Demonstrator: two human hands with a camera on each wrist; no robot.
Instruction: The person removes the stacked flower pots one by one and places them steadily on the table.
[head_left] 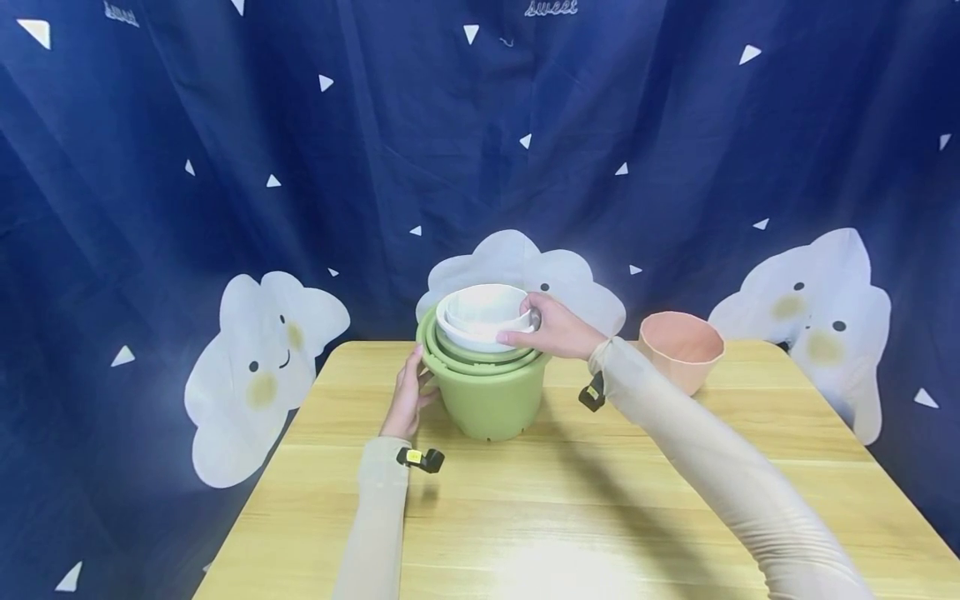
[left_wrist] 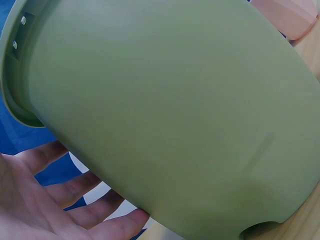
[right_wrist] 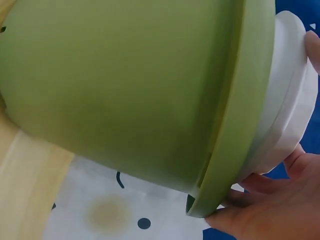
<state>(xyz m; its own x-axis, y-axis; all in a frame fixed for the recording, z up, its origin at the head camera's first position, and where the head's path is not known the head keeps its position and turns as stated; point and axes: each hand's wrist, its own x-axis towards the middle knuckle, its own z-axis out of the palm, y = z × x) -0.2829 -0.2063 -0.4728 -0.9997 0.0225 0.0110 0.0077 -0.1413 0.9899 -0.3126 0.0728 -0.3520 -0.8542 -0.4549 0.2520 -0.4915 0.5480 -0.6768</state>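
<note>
A green plastic flowerpot [head_left: 491, 404] stands upright on the table with another green pot nested inside it. In its mouth sit white flowerpots [head_left: 480, 333], one inside the other, their rims above the green ones. My right hand [head_left: 558, 327] grips the white pots at their right side, thumb at the front. In the right wrist view, its fingers [right_wrist: 260, 185] reach round the white rim beside the green rim. My left hand [head_left: 407, 396] rests against the left side of the outer green pot. The left wrist view shows its fingers [left_wrist: 107, 205] spread, fingertips at the green wall.
A pink flowerpot [head_left: 678, 350] with a faceted wall stands at the back right of the wooden table [head_left: 337, 500], close behind my right forearm. A dark blue curtain [head_left: 405, 125] with white clouds and triangles hangs behind the table's back edge.
</note>
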